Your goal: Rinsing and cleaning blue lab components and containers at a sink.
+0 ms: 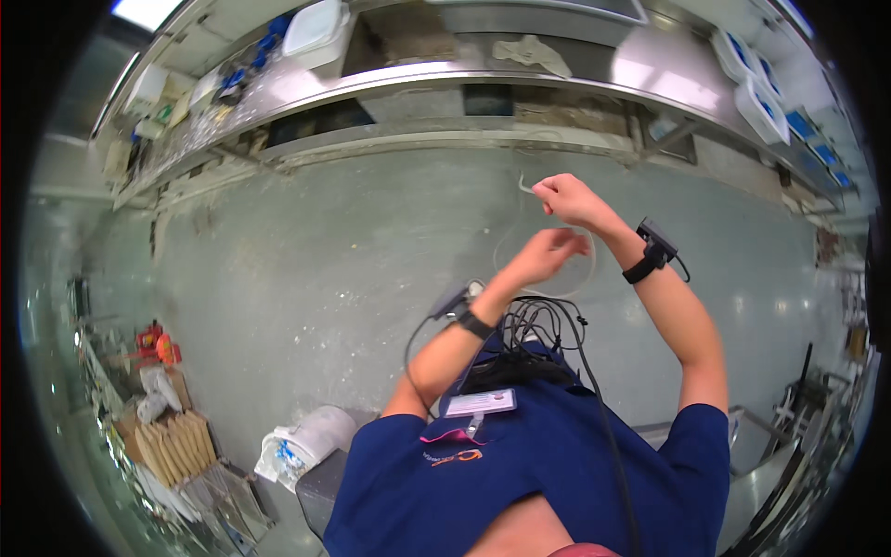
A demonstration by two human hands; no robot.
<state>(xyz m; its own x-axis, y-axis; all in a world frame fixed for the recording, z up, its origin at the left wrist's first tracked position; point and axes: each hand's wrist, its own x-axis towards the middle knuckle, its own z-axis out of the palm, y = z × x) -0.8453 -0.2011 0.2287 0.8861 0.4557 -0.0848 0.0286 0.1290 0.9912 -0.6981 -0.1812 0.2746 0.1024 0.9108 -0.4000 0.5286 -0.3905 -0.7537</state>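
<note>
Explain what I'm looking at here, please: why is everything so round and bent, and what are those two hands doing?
This is one picture from a wide fisheye camera worn on a person's head, looking down; that lens bends straight edges. No machine: just a person in a blue shirt with bare hands. The right hand is raised and pinches a thin pale cord, which seems to loop down past the left hand. Each wrist wears a black strap with a small device. Below is grey floor; along the top runs a steel counter with white tubs.
</note>
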